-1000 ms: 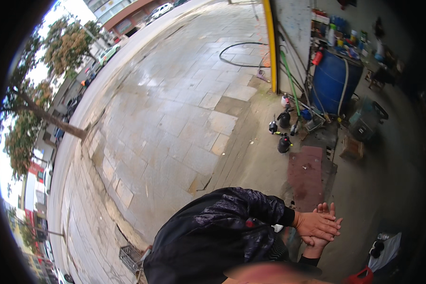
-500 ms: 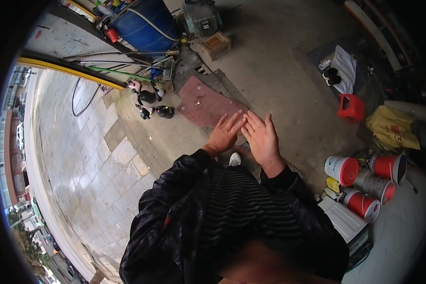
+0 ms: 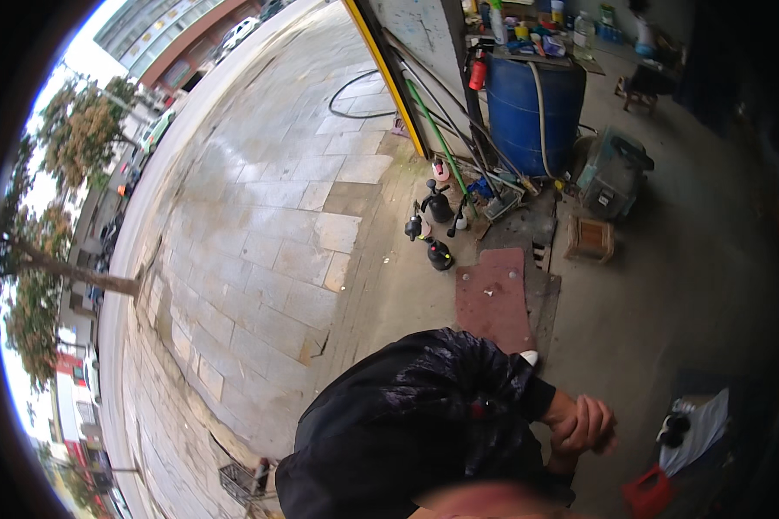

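Observation:
My two hands are pressed together to the right of my body, above the concrete floor. My left hand [image 3: 560, 407] reaches out of a black sleeve, and its fingers are mostly hidden. Curled fingers of my right hand [image 3: 590, 426] wrap over it, slightly blurred. No tool or other object shows between them. Beyond my left sleeve a dull red mat [image 3: 496, 298] lies on the floor. The tip of a white shoe [image 3: 530, 355] peeks out at its near end.
Black spray bottles [image 3: 439, 206] stand left of the mat. Behind are a blue barrel [image 3: 532, 117], leaning poles [image 3: 433, 117] and a wooden crate [image 3: 590, 240]. A red jug [image 3: 647, 493] and white cloth [image 3: 699, 432] lie at lower right. Left is a paved yard [image 3: 251, 251].
My view has swung left, toward the yard and barrel. My hands, earlier held out flat with fingertips meeting above the mat, are now clasped together, further right in view.

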Motion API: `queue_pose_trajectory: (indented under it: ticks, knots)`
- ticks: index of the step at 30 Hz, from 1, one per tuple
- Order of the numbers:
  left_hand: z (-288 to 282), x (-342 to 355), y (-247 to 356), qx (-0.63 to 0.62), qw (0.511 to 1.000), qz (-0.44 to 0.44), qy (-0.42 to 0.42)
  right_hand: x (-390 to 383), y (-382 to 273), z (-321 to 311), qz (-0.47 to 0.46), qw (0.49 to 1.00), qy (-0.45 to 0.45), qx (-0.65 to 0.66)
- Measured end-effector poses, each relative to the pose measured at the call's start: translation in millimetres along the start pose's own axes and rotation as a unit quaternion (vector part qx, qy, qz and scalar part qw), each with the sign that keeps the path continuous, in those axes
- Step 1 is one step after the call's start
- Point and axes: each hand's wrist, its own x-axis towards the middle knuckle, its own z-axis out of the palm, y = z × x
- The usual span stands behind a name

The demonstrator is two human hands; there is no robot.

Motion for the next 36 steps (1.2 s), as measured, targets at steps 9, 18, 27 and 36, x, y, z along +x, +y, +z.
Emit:
queue_pose_trajectory:
  ticks: [9, 18, 27, 36]
  knots:
    - [-199.0, 124.2, 66.2, -0.391, 0.917, 0.019, 0.076, 119.9, 206.6, 31.7, -0.066, 0.997, -0.024, 0.015]
    - [-306.7, 221.2, 134.8, -0.607, 0.777, 0.090, 0.143, 167.1, 366.2, 42.9, -0.086, 0.991, 0.019, 0.097]
    - [-369.2, 354.8, 214.4, -0.570, 0.770, 0.096, 0.271, 182.7, 603.6, 27.8, 0.164, 0.952, -0.113, 0.232]
    - [-428.6, 461.2, 261.3, -0.077, 0.911, 0.170, 0.368, 192.8, 700.4, 4.6, 0.363, 0.721, -0.094, 0.582]
